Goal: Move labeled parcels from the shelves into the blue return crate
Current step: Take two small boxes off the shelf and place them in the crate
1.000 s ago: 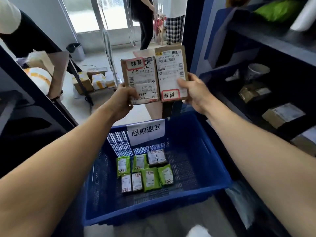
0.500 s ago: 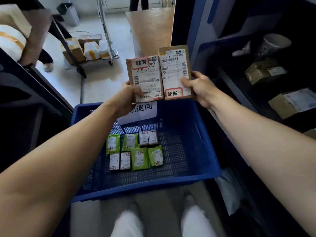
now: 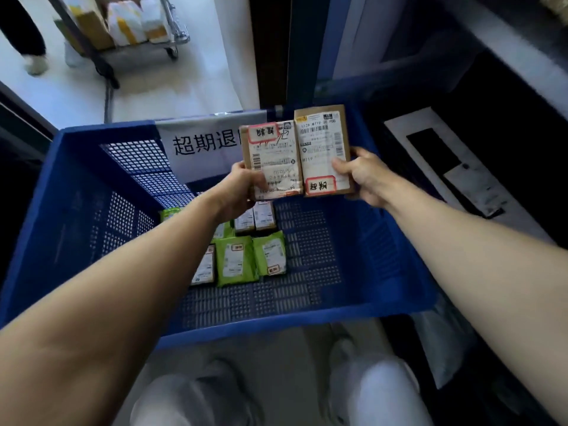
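Big blue crate (image 3: 76, 216) on the floor, mesh walls & perforated bottom, a white paper sign (image 3: 203, 146) w/ black handwritten characters on its far wall. Dark shelving (image 3: 507, 96) on the right side, a flat white-labelled parcel (image 3: 470, 179) lying on a lower shelf. A trolley (image 3: 129, 29) w/ yellow-taped packages stands back on the pale floor, someone's leg next to it.

Inside the crate, on the bottom: a cluster of small parcels (image 3: 246, 250), green mailers & brown ones, each w/ a white label, laid flat in rows.

Above the crate interior, two brown cardboard parcels held side by side, edges touching, faces toward the person. Left hand (image 3: 242, 186) grasps the left parcel (image 3: 270, 161) at its lower left edge; red-bordered sticker at the top, barcode label below. Right hand (image 3: 362, 176) grips the right parcel (image 3: 324, 149) by its right edge, thumb across the label; its red-bordered sticker sits at the bottom.
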